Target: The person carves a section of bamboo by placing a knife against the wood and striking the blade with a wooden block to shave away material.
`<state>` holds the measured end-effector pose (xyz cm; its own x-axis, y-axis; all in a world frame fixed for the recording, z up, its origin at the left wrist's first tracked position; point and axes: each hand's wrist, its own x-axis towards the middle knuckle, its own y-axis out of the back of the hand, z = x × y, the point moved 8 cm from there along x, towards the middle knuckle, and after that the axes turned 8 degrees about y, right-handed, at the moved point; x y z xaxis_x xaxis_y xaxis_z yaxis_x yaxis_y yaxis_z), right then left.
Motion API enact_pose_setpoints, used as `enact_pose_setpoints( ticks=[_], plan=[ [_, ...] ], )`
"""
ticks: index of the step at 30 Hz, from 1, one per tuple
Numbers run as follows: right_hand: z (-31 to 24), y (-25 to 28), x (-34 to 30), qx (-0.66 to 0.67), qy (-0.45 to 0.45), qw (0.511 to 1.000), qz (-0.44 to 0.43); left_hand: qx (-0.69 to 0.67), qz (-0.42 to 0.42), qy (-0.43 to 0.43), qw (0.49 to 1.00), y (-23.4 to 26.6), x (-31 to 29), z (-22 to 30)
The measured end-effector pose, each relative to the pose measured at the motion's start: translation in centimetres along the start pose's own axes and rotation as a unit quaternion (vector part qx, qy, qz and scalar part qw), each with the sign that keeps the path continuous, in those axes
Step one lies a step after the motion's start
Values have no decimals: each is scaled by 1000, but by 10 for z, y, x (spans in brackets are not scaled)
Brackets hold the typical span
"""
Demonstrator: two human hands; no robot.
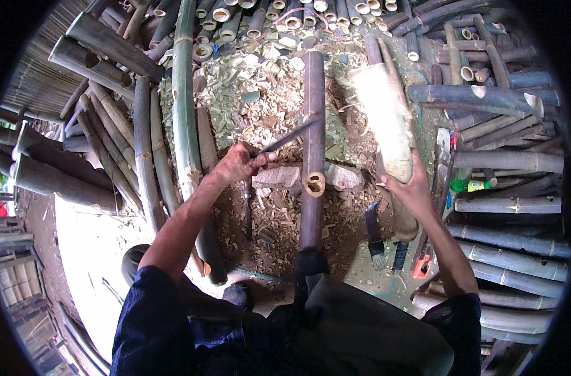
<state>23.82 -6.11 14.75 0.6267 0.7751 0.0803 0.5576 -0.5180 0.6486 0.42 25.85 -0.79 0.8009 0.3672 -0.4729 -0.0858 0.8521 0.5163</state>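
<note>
A dark bamboo pole point(313, 94) runs straight away from me, with a cut, pale-edged hole point(313, 183) in its upper face. It lies across a rough wooden block point(277, 176). My left hand point(240, 164) is closed around the near end of a long, narrow metal blade point(288, 137), whose far end overlaps the pole beyond the hole. On the right, my right hand point(412, 190) is wrapped around a thick length of wood point(382, 103), brightly sunlit along its upper part. Some of its fingers are hidden behind the wood.
Wood chips point(273, 78) cover the ground. A curved blade point(374, 229) lies near my right side, by an orange-handled tool point(422, 266). A slim tool point(248, 210) stands left of the pole. Stacked bamboo point(508, 161) and a green bottle point(469, 185) flank the right; a greenish pole point(184, 106) lies left.
</note>
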Motion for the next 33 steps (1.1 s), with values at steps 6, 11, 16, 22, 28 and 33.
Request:
enact_pose_setpoints(
  ticks=[6, 11, 16, 22, 28, 33],
  plan=[
    [-6, -17, -29, 110, -93, 990, 8, 270, -19, -108, 957, 5, -23, 31],
    [-30, -48, -42, 99, -84, 991, -43, 364, -2, -27, 931, 1, -24, 26],
    [-31, -104, -47, -130, -15, 958, -257, 366, -33, -7, 930, -4, -21, 27],
    [-68, -83, -2, -74, -66, 973, -207, 388, -36, -13, 921, -8, -5, -7],
    [-28, -128, -12, -122, -7, 952, -279, 380, -73, -7, 922, -11, -3, 6],
    [-42, -111, 13, -107, -113, 917, -367, 422, -22, -97, 901, -19, -51, 14]
  ],
)
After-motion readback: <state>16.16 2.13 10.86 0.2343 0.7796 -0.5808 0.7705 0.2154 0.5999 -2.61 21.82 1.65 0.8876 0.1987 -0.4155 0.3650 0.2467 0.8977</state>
